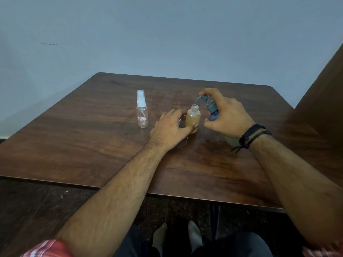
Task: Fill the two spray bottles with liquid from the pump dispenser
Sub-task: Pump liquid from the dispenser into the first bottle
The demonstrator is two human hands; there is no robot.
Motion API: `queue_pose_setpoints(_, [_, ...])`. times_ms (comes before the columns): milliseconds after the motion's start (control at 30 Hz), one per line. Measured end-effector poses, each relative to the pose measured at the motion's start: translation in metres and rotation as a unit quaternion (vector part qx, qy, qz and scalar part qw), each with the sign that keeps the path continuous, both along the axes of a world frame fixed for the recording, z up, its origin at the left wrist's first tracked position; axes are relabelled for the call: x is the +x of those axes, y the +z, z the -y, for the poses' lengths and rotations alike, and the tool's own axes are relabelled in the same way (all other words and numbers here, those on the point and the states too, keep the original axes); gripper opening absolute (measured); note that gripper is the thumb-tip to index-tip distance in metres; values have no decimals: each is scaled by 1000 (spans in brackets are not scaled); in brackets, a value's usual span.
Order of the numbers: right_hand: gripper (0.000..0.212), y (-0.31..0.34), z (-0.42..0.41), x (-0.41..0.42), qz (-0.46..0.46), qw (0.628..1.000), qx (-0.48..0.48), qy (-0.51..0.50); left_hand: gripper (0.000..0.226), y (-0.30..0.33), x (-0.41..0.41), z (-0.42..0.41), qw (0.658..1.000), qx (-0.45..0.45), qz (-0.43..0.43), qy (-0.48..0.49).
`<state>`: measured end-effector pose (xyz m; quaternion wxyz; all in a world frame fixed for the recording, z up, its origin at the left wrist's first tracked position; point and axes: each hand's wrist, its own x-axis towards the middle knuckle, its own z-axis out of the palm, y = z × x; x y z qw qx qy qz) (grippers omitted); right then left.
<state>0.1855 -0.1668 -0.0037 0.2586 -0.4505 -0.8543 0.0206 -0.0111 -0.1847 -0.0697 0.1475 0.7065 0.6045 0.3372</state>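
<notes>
An uncapped small spray bottle [193, 118], mostly full of amber liquid, stands near the middle of the wooden table [92, 138]. My left hand [171, 127] holds it at the base, thumb in front and fingers behind. The pump dispenser [210, 106] stands just to its right, its grey spout over the open neck. My right hand [226, 114] wraps the dispenser's body, with the forefinger on the pump head. A second clear spray bottle [142, 112] with a white sprayer and cap stands empty to the left, apart from both hands.
A small blue object [179, 123] shows partly behind my left hand. A blue-grey wall [167, 34] runs behind the table. A dark wooden surface [326, 101] rises at the right edge. My legs and feet [176, 236] are below the table's front edge.
</notes>
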Motion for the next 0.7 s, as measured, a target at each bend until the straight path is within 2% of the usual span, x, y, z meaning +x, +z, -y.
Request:
queue_pose_setpoints(167, [56, 0, -2, 1, -9, 1000, -11, 4, 59, 1, 0, 1, 1000, -3, -5, -1])
queue_pose_setpoints(400, [68, 0, -1, 2, -1, 1000, 3, 4, 59, 1, 0, 0, 1000, -2, -4, -3])
queue_pose_setpoints(600, [56, 1, 0, 1, -10, 1000, -7, -5, 59, 1, 0, 0, 1000, -5, -5, -4])
queue_pose_setpoints(700, [58, 2, 0, 2, -14, 1000, 1, -6, 60, 1, 0, 0, 1000, -5, -2, -4])
